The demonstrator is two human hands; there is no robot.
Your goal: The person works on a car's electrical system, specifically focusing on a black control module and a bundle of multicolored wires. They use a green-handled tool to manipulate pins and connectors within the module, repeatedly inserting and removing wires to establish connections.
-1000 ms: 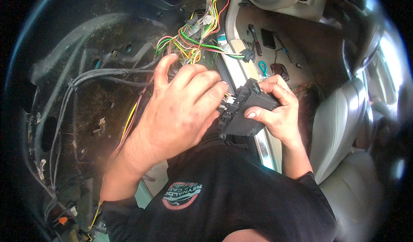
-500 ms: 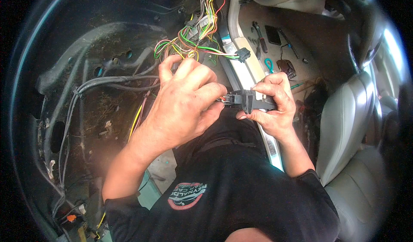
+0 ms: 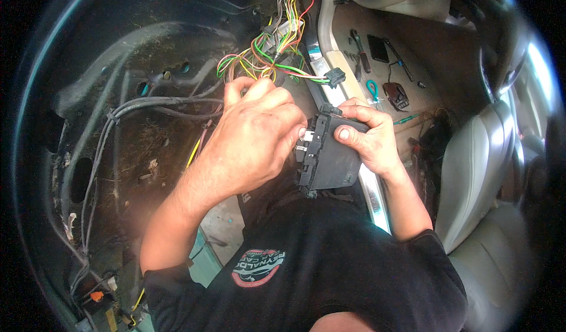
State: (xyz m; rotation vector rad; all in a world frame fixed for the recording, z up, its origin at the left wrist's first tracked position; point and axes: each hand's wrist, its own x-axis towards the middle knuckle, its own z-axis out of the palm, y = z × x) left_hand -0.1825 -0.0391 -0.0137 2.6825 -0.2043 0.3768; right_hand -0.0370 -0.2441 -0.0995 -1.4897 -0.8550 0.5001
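Note:
My right hand point(image 3: 372, 136) grips a flat black electronic module point(image 3: 336, 158) by its upper right part, thumb on its broad face. Connector sockets line the module's left edge, among them a white connector point(image 3: 308, 135). My left hand point(image 3: 256, 128) is closed at that edge, its thumb tip beside the white connector. Whatever its fingers hold is hidden behind the hand. Past its knuckles runs a bundle of coloured wires point(image 3: 259, 61), green, yellow, red and white. A loose black plug point(image 3: 335, 77) ends one branch, above the module.
A pale door sill point(image 3: 342, 75) runs behind the module. Hand tools such as a ratchet point(image 3: 359, 50), a phone point(image 3: 377, 49) and a brown device point(image 3: 395, 96) lie on the car floor. At right stands a grey seat point(image 3: 474, 173); at left, dark bodywork carries grey cables point(image 3: 150, 102).
My right hand has turned the module, so its broad face now shows instead of its narrow side. My left hand stays close to the connector edge. The view has shifted slightly.

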